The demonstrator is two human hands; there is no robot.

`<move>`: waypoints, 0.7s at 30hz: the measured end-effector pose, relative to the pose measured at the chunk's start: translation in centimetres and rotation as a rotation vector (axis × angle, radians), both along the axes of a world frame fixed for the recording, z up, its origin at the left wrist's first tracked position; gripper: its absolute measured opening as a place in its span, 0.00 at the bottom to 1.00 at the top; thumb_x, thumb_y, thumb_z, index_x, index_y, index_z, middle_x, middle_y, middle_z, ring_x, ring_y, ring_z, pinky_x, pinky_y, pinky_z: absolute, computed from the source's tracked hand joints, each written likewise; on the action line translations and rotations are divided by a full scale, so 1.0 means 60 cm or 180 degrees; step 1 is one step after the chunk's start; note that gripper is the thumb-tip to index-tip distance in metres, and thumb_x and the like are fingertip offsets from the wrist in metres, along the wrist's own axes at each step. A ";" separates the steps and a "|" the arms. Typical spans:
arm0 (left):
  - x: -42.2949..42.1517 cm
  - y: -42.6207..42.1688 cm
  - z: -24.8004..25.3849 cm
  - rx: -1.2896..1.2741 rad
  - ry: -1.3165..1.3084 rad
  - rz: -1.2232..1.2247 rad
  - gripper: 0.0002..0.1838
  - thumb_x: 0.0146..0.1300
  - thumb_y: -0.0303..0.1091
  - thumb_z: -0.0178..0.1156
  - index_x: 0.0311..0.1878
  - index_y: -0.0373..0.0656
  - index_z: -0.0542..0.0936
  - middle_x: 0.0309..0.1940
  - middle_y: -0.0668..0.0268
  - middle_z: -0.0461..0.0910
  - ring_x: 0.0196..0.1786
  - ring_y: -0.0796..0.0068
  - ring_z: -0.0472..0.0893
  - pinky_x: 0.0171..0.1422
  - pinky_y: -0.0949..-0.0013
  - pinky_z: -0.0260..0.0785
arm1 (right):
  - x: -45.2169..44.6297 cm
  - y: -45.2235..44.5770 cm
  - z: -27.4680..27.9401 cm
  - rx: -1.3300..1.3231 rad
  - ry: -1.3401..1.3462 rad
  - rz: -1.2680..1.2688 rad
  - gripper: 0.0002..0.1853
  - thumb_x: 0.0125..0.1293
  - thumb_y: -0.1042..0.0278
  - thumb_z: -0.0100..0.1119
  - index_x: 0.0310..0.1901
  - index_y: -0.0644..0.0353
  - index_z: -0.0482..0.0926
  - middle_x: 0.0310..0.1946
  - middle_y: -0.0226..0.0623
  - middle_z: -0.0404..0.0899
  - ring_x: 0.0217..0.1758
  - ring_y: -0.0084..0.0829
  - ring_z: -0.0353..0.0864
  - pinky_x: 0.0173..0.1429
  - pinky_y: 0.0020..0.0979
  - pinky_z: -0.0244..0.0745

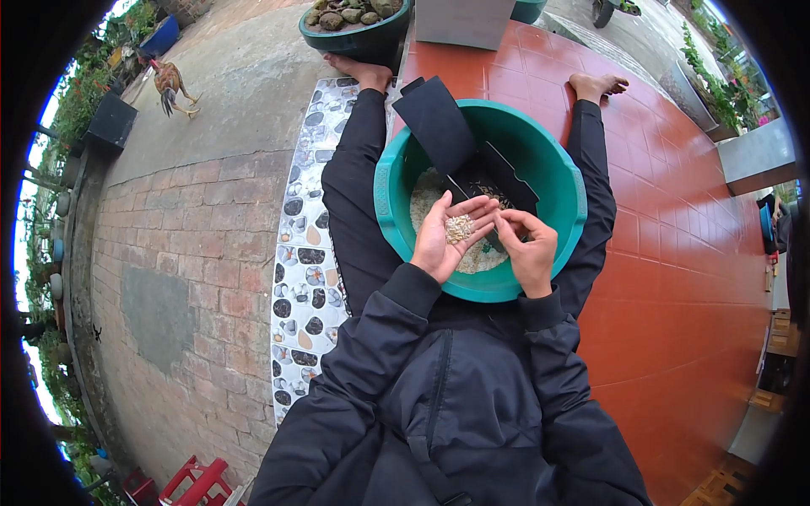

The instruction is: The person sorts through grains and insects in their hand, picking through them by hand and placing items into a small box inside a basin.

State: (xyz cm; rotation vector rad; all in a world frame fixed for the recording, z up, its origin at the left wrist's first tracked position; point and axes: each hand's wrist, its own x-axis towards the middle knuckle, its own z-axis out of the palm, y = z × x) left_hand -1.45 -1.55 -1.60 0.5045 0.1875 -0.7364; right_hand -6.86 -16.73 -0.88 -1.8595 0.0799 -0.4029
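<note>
My left hand (440, 242) is palm up over a green plastic basin (564, 211), cupping a small heap of rice grains (459, 228), pale with some yellowish ones. Close to its fingertips, my right hand (529, 250) has thumb and index finger pinched together; anything between them is too small to make out. Loose whitish rice (479, 260) covers part of the basin's bottom. An opened black box (439, 126) rests in the basin, its flap leaning over the far rim. Brownish grains (489, 192) lie inside the box, partly hidden behind my left fingers.
My legs stretch along both sides of the basin on red tiles (675, 320) and a pebble-patterned strip (295, 337). A planter of stones (354, 38) stands beyond my left foot. On the paving at left is a chicken (169, 84); a red plastic stool (198, 482) is nearer.
</note>
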 end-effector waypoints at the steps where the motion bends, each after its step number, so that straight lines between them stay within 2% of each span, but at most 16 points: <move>1: 0.000 -0.001 -0.001 -0.0074 0.0051 0.0047 0.33 0.79 0.51 0.34 0.63 0.27 0.70 0.63 0.47 0.73 0.69 0.56 0.73 0.75 0.58 0.65 | 0.002 -0.003 -0.001 0.0414 0.0084 -0.0293 0.07 0.62 0.76 0.68 0.41 0.67 0.85 0.25 0.23 0.79 0.25 0.10 0.70 0.29 0.15 0.63; 2: 0.001 -0.001 -0.003 -0.0078 0.0045 0.0048 0.33 0.79 0.51 0.34 0.63 0.27 0.70 0.63 0.47 0.73 0.69 0.56 0.73 0.75 0.58 0.65 | 0.005 -0.006 -0.003 0.0830 0.0169 -0.0587 0.07 0.63 0.75 0.68 0.41 0.67 0.84 0.25 0.23 0.79 0.25 0.09 0.70 0.29 0.15 0.62; 4: 0.001 -0.002 -0.005 -0.0046 0.0033 0.0233 0.32 0.79 0.51 0.35 0.62 0.26 0.71 0.63 0.46 0.73 0.68 0.54 0.73 0.75 0.57 0.65 | 0.011 -0.011 -0.005 0.0802 0.0170 -0.0744 0.06 0.65 0.74 0.67 0.40 0.68 0.84 0.23 0.22 0.78 0.24 0.09 0.69 0.28 0.14 0.60; 6: 0.002 -0.003 -0.008 -0.0058 0.0029 0.0255 0.32 0.79 0.50 0.34 0.62 0.26 0.71 0.63 0.46 0.73 0.68 0.54 0.73 0.75 0.57 0.65 | 0.011 -0.011 -0.003 0.0289 0.0182 -0.0992 0.06 0.64 0.74 0.68 0.39 0.68 0.84 0.22 0.21 0.76 0.23 0.08 0.68 0.27 0.15 0.59; 10: 0.002 -0.002 -0.007 -0.0038 -0.0002 0.0277 0.32 0.79 0.50 0.34 0.61 0.26 0.71 0.63 0.46 0.73 0.68 0.53 0.73 0.75 0.57 0.65 | 0.011 -0.003 0.005 0.0325 0.0043 -0.1069 0.05 0.64 0.74 0.68 0.35 0.68 0.83 0.20 0.21 0.75 0.22 0.08 0.67 0.26 0.15 0.59; 13: 0.003 -0.001 -0.009 -0.0097 -0.0035 0.0227 0.32 0.79 0.50 0.34 0.62 0.26 0.70 0.63 0.46 0.73 0.68 0.53 0.73 0.74 0.57 0.66 | 0.005 0.007 0.015 -0.0007 -0.0108 -0.1095 0.04 0.63 0.75 0.68 0.34 0.67 0.83 0.21 0.23 0.76 0.21 0.10 0.68 0.25 0.17 0.60; 16: 0.002 -0.002 -0.004 -0.0007 0.0018 0.0230 0.32 0.79 0.50 0.33 0.63 0.27 0.70 0.63 0.47 0.74 0.68 0.54 0.73 0.74 0.57 0.65 | 0.000 0.014 0.022 -0.0790 -0.0386 -0.0308 0.04 0.58 0.78 0.67 0.35 0.63 0.84 0.23 0.31 0.75 0.22 0.19 0.73 0.26 0.22 0.66; 19: 0.001 -0.002 -0.003 0.0000 0.0024 0.0178 0.33 0.78 0.51 0.33 0.63 0.28 0.70 0.63 0.47 0.74 0.68 0.54 0.73 0.74 0.58 0.65 | -0.001 0.021 0.021 -0.0919 -0.0448 0.0130 0.07 0.56 0.79 0.67 0.37 0.62 0.83 0.24 0.33 0.76 0.23 0.24 0.75 0.27 0.24 0.69; 21: 0.001 -0.001 -0.001 0.0037 0.0005 0.0157 0.33 0.78 0.52 0.33 0.63 0.28 0.70 0.63 0.48 0.74 0.68 0.55 0.73 0.74 0.58 0.64 | 0.000 0.022 0.017 -0.1378 -0.0461 0.0500 0.09 0.53 0.77 0.67 0.37 0.59 0.83 0.26 0.33 0.78 0.24 0.28 0.78 0.30 0.28 0.72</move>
